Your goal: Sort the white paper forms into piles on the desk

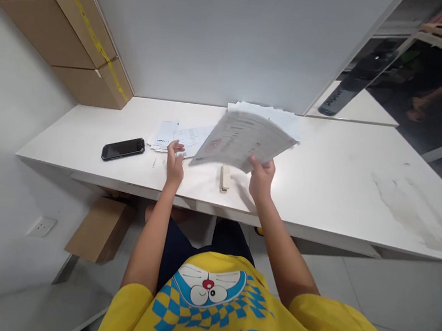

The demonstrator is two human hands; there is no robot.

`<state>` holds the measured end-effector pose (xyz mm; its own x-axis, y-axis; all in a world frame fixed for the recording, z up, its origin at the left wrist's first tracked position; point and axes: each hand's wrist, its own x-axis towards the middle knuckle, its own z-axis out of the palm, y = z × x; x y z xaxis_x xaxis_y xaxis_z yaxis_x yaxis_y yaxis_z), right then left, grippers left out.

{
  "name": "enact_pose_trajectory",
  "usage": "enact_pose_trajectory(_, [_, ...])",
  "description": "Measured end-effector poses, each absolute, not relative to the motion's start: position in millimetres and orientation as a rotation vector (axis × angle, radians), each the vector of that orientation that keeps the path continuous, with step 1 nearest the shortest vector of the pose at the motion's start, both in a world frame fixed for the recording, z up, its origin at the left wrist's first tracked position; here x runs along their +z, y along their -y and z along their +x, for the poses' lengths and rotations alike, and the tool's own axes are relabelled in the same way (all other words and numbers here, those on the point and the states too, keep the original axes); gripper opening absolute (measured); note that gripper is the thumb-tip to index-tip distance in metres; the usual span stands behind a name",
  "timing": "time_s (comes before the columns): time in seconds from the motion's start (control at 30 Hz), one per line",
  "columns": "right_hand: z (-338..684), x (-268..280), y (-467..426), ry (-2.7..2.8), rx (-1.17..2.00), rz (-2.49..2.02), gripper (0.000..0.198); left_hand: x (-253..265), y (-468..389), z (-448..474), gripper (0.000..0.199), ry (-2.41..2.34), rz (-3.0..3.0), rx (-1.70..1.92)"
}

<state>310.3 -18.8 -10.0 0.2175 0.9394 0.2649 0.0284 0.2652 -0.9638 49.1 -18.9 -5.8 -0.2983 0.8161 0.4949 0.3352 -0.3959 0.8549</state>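
My right hand (261,179) grips the lower right edge of a printed sheet of paper (243,139), thumb on top. The sheet is lifted above the desk, tilted and slightly bowed. My left hand (175,162) is beside a spread of small paper slips (192,137), its fingers apart and slightly bent, with nothing visible in them. Between my hands, a cream stapler (225,178) lies on the desk, just below the lifted sheet. A pile of papers (284,120) rests against the wall, partly hidden behind the sheet.
The white desk (333,182) carries a black phone (123,149) at left. Cardboard boxes (91,81) are stacked at the back left, and another box (99,229) is under the desk. A dark bottle (332,101) stands at the back right by a reflective panel.
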Motion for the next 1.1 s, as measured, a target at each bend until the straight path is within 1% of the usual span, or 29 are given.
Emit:
enact_pose_trajectory(0.07, [332.0, -5.4, 48.1, 1.210, 1.104, -1.135, 0.051, -6.2, 18.6, 49.3, 0.039, -1.444, 1.638, 1.651])
enact_pose_trajectory(0.2, [369.8, 2.2, 111.3, 1.377, 1.724, -1.172, 0.050, -2.3, 21.7, 53.4, 0.040, -1.435, 1.924, 1.507])
enact_pose_trajectory(0.27, [380.6, 1.0, 135.8, 1.386, 1.905, -1.203, 0.050, 1.2, 25.1, 57.6, 0.041, -1.436, 2.091, 1.430])
enact_pose_trajectory(0.3, [384.3, -1.5, 145.2, 1.352, 1.941, -1.234, 0.050, 3.3, 27.0, 59.7, 0.041, -1.442, 2.156, 1.389])
enact_pose_trajectory(0.37, [390.0, -9.8, 158.6, 1.223, 1.924, -1.310, 0.049, 7.8, 30.2, 63.2, 0.039, -1.449, 2.236, 1.326])
enact_pose_trajectory(0.43, [394.8, -19.4, 166.5, 1.072, 1.827, -1.361, 0.048, 11.9, 32.1, 64.2, 0.037, -1.426, 2.230, 1.304])
enact_pose_trajectory(0.6, [401.8, -30.1, 176.3, 0.885, 1.558, -1.415, 0.043, 8.1, 27.8, 58.5, 0.033, -1.318, 1.859, 1.411])
enact_pose_trajectory(0.7, [398.7, -27.9, 179.7, 0.863, 1.429, -1.443, 0.039, -3.8, 25.5, 64.2, 0.038, -1.212, 1.780, 1.413])
enact_pose_trajectory(0.8, [393.4, -26.8, 181.2, 0.870, 1.308, -1.477, 0.034, -9.1, 33.6, 82.4, 0.053, -1.028, 1.891, 1.211])
enact_pose_trajectory(0.87, [392.2, -27.3, 180.4, 0.893, 1.250, -1.516, 0.033, -6.5, 42.4, 96.5, 0.059, -0.946, 2.008, 1.044])
enact_pose_trajectory(1.0, [398.2, -26.4, 175.1, 0.893, 1.243, -1.555, 0.034, 1.9, 53.9, 115.0, 0.054, -0.953, 2.286, 0.746])
enact_pose_trajectory(1.1, [404.0, -22.3, 170.1, 0.888, 1.195, -1.620, 0.034, 3.3, 56.3, 119.6, 0.053, -1.001, 2.421, 0.644])
